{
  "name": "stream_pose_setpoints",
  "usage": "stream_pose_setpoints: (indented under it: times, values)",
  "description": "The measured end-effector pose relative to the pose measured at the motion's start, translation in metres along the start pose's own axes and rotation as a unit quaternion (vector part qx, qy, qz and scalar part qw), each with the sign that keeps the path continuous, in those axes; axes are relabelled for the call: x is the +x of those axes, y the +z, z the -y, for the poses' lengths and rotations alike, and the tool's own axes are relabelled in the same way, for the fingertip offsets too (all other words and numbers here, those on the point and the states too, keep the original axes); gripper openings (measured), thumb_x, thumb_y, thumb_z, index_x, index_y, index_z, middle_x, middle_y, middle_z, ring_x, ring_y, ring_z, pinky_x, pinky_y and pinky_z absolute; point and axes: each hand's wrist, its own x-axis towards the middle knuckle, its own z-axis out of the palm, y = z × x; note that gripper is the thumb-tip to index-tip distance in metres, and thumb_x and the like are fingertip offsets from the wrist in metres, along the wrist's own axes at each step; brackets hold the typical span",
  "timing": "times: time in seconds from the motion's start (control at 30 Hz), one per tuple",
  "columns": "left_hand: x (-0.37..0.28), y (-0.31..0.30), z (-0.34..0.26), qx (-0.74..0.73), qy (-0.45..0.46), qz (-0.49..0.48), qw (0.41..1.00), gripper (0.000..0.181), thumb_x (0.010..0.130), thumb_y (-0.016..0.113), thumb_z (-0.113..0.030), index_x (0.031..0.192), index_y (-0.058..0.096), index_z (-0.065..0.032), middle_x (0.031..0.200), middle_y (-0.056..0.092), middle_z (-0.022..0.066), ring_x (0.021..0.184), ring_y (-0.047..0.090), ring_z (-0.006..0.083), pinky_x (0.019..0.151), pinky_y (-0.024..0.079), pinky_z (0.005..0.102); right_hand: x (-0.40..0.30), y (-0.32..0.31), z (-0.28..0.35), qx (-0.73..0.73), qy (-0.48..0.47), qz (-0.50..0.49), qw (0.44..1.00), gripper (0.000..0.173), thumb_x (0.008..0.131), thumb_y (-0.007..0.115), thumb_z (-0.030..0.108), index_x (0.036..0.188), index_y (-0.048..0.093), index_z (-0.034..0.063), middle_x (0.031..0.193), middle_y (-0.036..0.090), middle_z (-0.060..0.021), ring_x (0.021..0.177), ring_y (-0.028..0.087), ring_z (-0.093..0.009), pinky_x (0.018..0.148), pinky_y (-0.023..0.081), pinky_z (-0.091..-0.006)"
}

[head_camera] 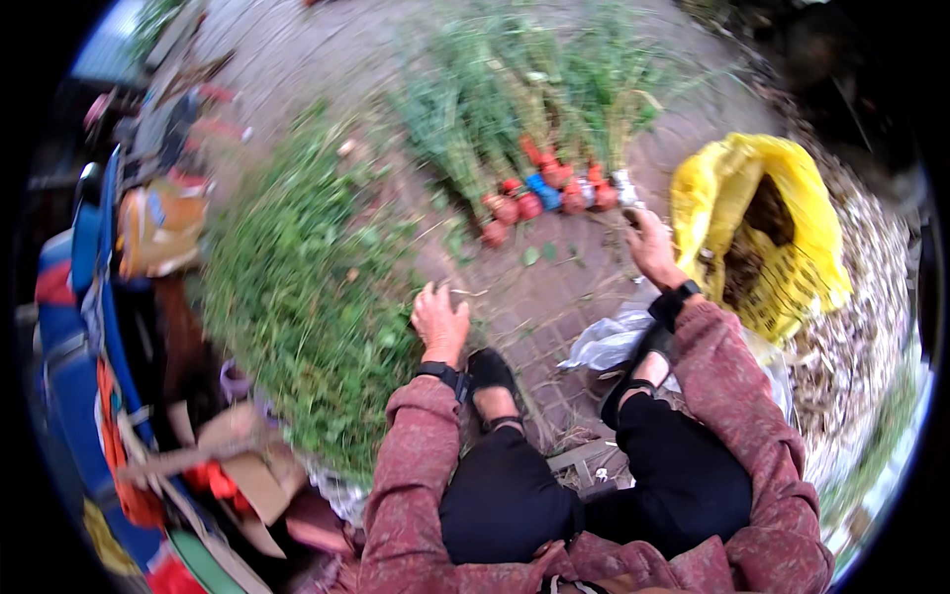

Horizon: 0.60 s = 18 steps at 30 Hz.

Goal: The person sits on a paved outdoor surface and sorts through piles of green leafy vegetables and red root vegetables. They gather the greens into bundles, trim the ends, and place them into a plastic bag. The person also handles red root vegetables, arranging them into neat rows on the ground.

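Note:
My left hand (441, 321) hovers at the right edge of a heap of cut green plants (319, 297), thumb apart from the fingers. A thin pale stalk shows close to its fingertips. Further right, my right hand (650, 243) reaches forward, just below a white-wrapped stem end (625, 187); blur hides whether its fingers touch or grip anything. That end belongs to a row of green plant bundles (519, 96), laid with their stems towards me. Red wrappings (528, 206) and a blue wrapping (545, 193) cover other stem ends.
A yellow plastic bag (805, 245) with brown dry matter inside stands right of my right hand. Below it lies a whitish plastic bag (612, 338) on the paving (534, 297). Pale dry litter (868, 297) spreads beyond. Cardboard (256, 475) and a blue frame (111, 312) are at left.

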Motion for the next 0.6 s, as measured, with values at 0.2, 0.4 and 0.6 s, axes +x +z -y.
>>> stream_pose_setpoints:
  times: [0.2, 0.4, 0.6]
  values:
    - [-0.084, -0.019, 0.083, 0.107, -0.009, 0.003, 0.994, 0.052, 0.071, 0.067, -0.03, 0.115, 0.052, -0.0075, 0.126, 0.044, 0.0139, 0.115, 0.041, 0.0317, 0.098, 0.028, 0.0476, -0.038, 0.002, 0.033, 0.069, -0.041, 0.106, 0.991, 0.022, 0.079, 0.055, 0.003, 0.101, 0.055, 0.0005, 0.092, 0.057, -0.0168, 0.086, 0.058, -0.032, 0.076, 0.046, -0.0368]
    - [-0.059, -0.035, 0.118, 0.106, 0.073, -0.094, 0.987, 0.049, 0.069, 0.064, -0.017, 0.115, 0.051, -0.0063, 0.123, 0.045, 0.0142, 0.119, 0.037, 0.0318, 0.098, 0.028, 0.0495, -0.091, 0.002, 0.032, 0.088, 0.052, 0.18, 0.978, 0.021, 0.08, 0.053, 0.001, 0.1, 0.058, -0.0025, 0.09, 0.062, -0.016, 0.085, 0.062, -0.026, 0.075, 0.049, -0.0321]
    - [-0.021, -0.04, 0.152, 0.178, -0.056, -0.033, 0.982, 0.046, 0.067, 0.061, -0.018, 0.111, 0.053, -0.0039, 0.121, 0.049, 0.0123, 0.12, 0.037, 0.0315, 0.096, 0.029, 0.0486, -0.112, 0.004, 0.016, 0.119, 0.114, 0.219, 0.962, 0.022, 0.08, 0.052, -0.001, 0.1, 0.058, -0.0032, 0.078, 0.062, -0.0091, 0.07, 0.059, -0.015, 0.064, 0.048, -0.0269]
